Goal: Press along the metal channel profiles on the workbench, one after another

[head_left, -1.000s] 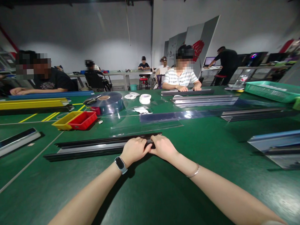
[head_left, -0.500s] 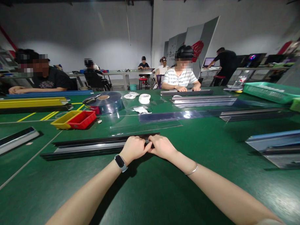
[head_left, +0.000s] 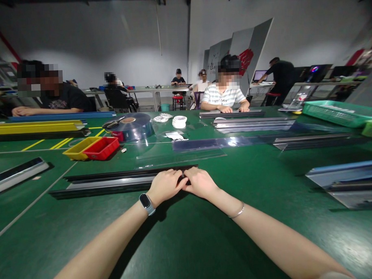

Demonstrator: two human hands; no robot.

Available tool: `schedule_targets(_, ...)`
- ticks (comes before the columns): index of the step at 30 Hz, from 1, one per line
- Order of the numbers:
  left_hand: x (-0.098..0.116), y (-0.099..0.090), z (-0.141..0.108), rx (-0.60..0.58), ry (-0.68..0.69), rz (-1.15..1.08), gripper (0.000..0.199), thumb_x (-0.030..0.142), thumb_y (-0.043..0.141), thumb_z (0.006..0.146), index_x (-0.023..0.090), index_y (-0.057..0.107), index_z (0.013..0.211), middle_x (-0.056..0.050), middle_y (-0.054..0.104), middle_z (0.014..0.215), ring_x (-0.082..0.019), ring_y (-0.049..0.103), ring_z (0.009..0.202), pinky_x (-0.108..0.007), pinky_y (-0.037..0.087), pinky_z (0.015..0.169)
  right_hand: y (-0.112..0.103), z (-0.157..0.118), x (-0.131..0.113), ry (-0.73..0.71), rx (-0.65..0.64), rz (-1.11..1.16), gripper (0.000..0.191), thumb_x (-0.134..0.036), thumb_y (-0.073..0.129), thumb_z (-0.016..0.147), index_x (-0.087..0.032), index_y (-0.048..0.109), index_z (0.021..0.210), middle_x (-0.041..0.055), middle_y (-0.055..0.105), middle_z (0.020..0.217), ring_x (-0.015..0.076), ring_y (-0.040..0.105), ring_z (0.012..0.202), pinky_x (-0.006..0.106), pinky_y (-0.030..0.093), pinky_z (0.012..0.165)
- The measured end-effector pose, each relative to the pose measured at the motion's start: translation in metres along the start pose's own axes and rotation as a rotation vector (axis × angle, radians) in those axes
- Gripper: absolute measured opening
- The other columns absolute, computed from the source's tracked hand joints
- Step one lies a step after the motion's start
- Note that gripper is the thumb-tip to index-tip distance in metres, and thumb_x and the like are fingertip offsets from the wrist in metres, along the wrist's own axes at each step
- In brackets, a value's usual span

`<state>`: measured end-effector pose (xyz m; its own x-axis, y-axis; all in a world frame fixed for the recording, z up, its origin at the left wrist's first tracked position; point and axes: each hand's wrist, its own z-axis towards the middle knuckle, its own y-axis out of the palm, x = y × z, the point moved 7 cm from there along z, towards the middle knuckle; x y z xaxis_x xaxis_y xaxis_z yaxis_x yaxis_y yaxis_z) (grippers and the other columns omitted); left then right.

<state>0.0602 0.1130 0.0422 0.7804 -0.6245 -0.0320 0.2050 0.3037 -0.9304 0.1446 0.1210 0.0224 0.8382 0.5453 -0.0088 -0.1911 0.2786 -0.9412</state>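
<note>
A long black channel profile (head_left: 108, 183) with a pale grey strip along its inside lies across the green table (head_left: 189, 237). My left hand (head_left: 166, 183), with a smart band on its wrist, is closed over the profile near its right end. Right at that end, my right hand (head_left: 201, 181) grips it too, a thin bracelet on the wrist. The two thumbs almost touch. What the fingertips press on inside the profile is hidden by the hands.
Beyond the profile stand a yellow bin (head_left: 79, 149), a red bin (head_left: 102, 148) and a roll of clear film (head_left: 136, 127). Blue profiles (head_left: 349, 182) lie at the right, a green basket (head_left: 340, 113) behind them. A co-worker (head_left: 224, 93) sits opposite, hands on another profile.
My left wrist has shifted slightly left and the hand a little with it. My right hand and the profile stay nearly where they were.
</note>
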Motion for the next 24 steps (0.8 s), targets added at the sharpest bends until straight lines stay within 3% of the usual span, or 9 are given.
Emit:
schedule_targets(9,-0.008,-0.001,-0.001,-0.067,-0.127,-0.193,0.031,0.046,0.044,0.081,0.024,0.044,0.102,0.002,0.064,0.086,-0.015,0.061,0.077,-0.024,0.042,0.063,0.001,-0.001,0.0,0.022,-0.013,0.0,0.026,-0.035,0.049,0.077,-0.014,0.053,0.091,0.0078,0.057,0.083,0.018,0.051,0.08,0.028,0.037,0.072)
schedule_targets(19,-0.011,0.003,0.0,-0.083,-0.142,-0.207,0.027,0.046,0.043,0.082,0.025,0.044,0.1,0.003,0.064,0.081,-0.016,0.062,0.075,-0.023,0.04,0.06,-0.003,-0.002,-0.001,0.029,0.026,0.057,0.026,-0.034,0.052,0.074,-0.017,0.049,0.093,0.0048,0.057,0.084,0.017,0.051,0.08,0.027,0.037,0.07)
schedule_targets(24,-0.014,0.003,0.001,-0.121,-0.136,-0.266,0.029,0.046,0.045,0.081,0.026,0.042,0.102,0.004,0.063,0.086,-0.016,0.061,0.075,-0.023,0.04,0.06,-0.002,0.0,0.0,0.053,-0.016,0.068,0.028,-0.035,0.054,0.073,-0.017,0.046,0.094,0.0045,0.056,0.083,0.016,0.051,0.079,0.026,0.037,0.069)
